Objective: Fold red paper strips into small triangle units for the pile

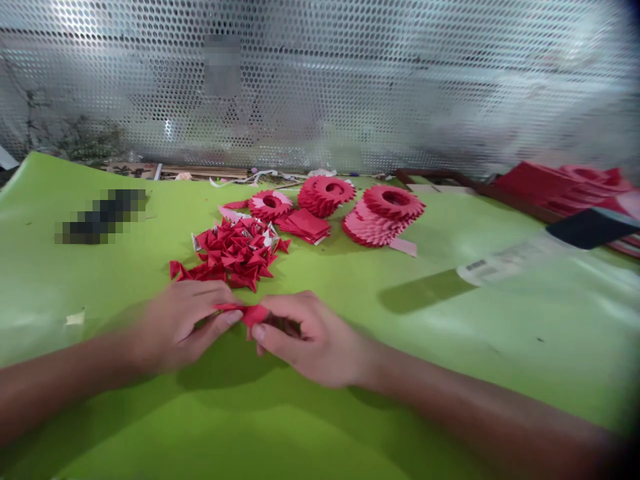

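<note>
Between my two hands is a small piece of red folded paper [254,314], above the green tabletop. My left hand [183,327] pinches its left end between thumb and fingers. The right end is gripped by my right hand [310,337], thumb in front and fingers curled behind. Just beyond my hands lies a heap of red folded paper triangles [235,250], a few of them white. Behind the heap sit a stack of red paper squares [305,225] and a small red and pink paper ring [270,205].
Two taller stacks of interlocked paper rings, one red [327,193] and one pink with a red top [383,217], stand at the back. A clear bottle-like container with a dark cap [593,228] lies at right, near piled red paper [555,187]. A perforated metal panel [320,87] rises behind.
</note>
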`<state>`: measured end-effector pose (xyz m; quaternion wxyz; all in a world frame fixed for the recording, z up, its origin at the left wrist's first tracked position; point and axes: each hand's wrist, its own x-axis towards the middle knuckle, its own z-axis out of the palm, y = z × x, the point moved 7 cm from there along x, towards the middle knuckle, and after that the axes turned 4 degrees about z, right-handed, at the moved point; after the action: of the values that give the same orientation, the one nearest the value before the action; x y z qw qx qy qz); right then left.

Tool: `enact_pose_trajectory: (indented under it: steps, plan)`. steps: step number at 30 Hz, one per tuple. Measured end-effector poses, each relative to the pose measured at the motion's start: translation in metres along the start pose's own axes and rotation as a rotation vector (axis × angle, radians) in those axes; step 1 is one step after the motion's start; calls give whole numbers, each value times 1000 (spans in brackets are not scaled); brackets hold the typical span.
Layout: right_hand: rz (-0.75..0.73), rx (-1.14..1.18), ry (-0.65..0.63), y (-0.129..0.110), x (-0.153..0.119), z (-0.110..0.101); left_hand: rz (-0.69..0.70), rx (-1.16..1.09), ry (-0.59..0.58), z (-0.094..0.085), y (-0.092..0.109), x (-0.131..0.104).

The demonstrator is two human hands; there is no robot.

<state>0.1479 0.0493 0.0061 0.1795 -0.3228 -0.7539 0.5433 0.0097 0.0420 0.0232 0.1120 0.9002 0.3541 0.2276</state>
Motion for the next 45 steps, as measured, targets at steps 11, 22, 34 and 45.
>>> enact_pose_trajectory:
  steps: [11,22,34,45]
  plan:
    - [-41,222,9,2,3,-5,143,15,137,-8,15,2]
    - [-97,-146,138,-5,2,-6,183,50,120,-2,18,-3]
    - [-73,-76,138,-5,1,-10,182,41,182,-8,15,0]
    - [-65,-212,249,-5,0,-14,85,-169,129,-10,11,-3]
